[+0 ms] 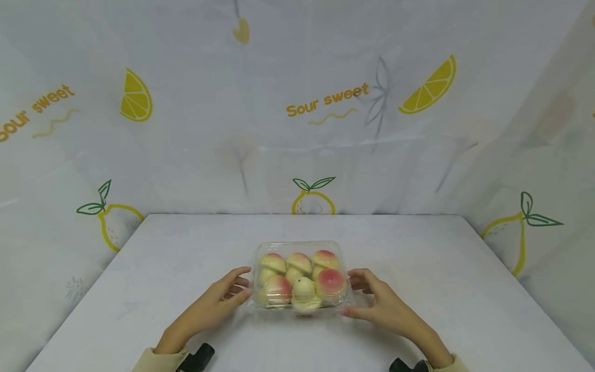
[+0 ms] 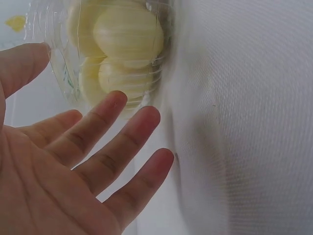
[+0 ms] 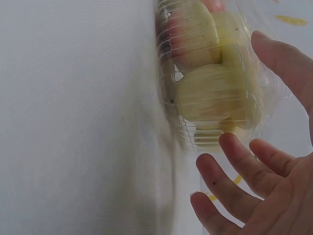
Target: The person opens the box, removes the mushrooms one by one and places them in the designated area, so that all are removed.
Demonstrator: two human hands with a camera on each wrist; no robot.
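Observation:
A clear plastic clamshell box (image 1: 299,247) sits on the white table, its lid down. Several pink-and-yellow peaches (image 1: 331,281) fill it, some stacked on others. My left hand (image 1: 218,299) is at the box's left side, fingers spread and slightly bent. On the opposite side, my right hand (image 1: 383,302) has its thumb close to the near right corner and its fingers by the right wall. Both wrist views show the palms facing the box with nothing gripped. Whether any fingertip touches the plastic, I cannot tell.
The white table (image 1: 186,243) extends around the box, and its far edge meets a pale curtain (image 1: 195,129) printed with lemons and lettering. Dark wrist cameras (image 1: 197,357) are strapped by the beige sleeves (image 1: 160,360).

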